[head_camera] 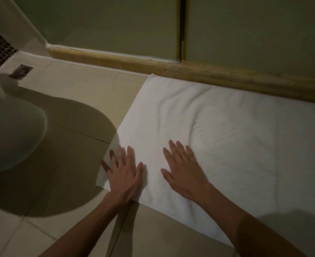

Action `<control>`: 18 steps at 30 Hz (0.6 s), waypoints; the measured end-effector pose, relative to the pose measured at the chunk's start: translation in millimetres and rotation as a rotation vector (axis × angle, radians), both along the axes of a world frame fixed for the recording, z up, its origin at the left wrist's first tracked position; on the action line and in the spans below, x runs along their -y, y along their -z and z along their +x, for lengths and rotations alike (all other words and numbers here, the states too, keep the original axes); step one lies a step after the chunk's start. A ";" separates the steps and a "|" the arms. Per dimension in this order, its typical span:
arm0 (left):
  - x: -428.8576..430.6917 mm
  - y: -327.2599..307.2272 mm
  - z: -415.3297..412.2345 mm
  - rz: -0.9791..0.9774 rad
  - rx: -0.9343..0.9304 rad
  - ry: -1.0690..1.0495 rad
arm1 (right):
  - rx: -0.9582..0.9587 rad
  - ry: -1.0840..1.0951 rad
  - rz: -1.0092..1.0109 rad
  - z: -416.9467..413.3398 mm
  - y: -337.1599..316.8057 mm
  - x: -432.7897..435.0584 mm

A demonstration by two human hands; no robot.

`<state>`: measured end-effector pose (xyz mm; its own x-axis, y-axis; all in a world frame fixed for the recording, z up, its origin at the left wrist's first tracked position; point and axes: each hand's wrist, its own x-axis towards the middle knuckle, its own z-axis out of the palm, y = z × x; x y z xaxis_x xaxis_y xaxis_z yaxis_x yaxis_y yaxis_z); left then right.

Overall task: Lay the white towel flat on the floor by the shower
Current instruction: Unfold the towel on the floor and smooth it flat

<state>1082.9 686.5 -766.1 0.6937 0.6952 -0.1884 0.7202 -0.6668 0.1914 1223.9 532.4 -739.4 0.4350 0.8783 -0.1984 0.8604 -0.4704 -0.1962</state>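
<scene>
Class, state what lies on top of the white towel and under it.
On the white towel rest the left hand, at its near corner, and the right hand. The floor beneath is covered.

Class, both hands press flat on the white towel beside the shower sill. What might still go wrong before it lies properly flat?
1. Creases in the middle of the white towel lie beyond the left hand and right hand; they may stay if smoothing stops here.
2. The tiled floor looks smooth, so a push could slide the towel and bunch its far edge against the wooden sill.
</scene>
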 end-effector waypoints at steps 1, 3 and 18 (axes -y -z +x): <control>4.4 -3.8 8.6 0.015 0.016 0.051 | -0.007 0.018 0.013 0.8 -3.6 4.2; 20.9 -12.2 35.5 0.019 0.062 0.165 | -0.024 0.079 0.035 6.2 -9.1 16.7; 227.1 -23.0 137.7 -0.161 0.073 1.029 | 0.091 0.859 0.098 2.4 -7.4 225.7</control>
<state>1220.6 459.4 -743.1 0.9501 -0.2675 -0.1606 -0.1979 -0.9146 0.3527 1226.2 306.7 -732.0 0.9657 0.2497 -0.0713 0.2293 -0.9488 -0.2171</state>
